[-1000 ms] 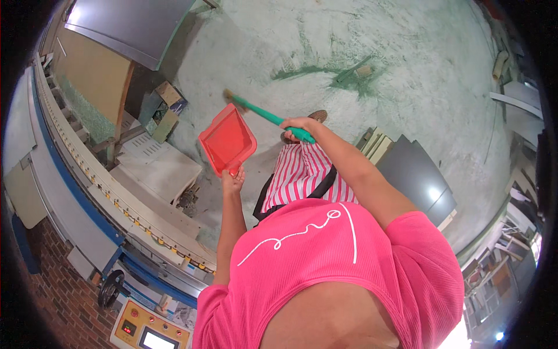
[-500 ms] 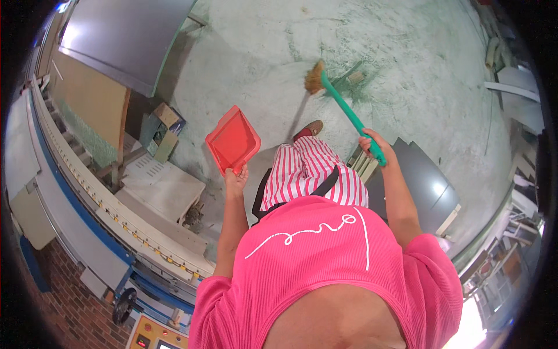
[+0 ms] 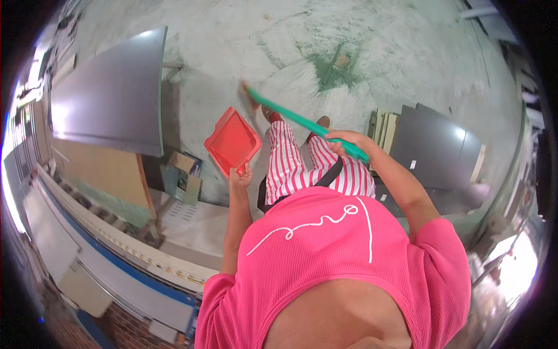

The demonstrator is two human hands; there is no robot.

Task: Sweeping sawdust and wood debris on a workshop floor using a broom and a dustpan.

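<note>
My left hand (image 3: 240, 175) is closed round the handle of a red dustpan (image 3: 231, 142), held out in front at the left; nothing shows inside its pan. My right hand (image 3: 350, 143) grips the thick end of a green-handled broom (image 3: 290, 116). The handle slants up and leftward across my feet. At its far end the brown bristles (image 3: 250, 96), smeared by motion, lie beyond the dustpan's upper right edge, apart from it. Whether they touch the floor I cannot tell.
On the pale concrete floor (image 3: 279, 35), a dark green patch holds a small brown piece (image 3: 341, 61). Dark grey panels (image 3: 110, 93) stand at the left, others (image 3: 436, 145) at the right. An open cardboard box (image 3: 185, 174) and a long machine (image 3: 128, 244) sit at lower left.
The broom head has swung left and nearer, toward the dustpan. My right hand moved slightly left. My feet have shifted, and the view has turned; the dustpan stays in my left hand.
</note>
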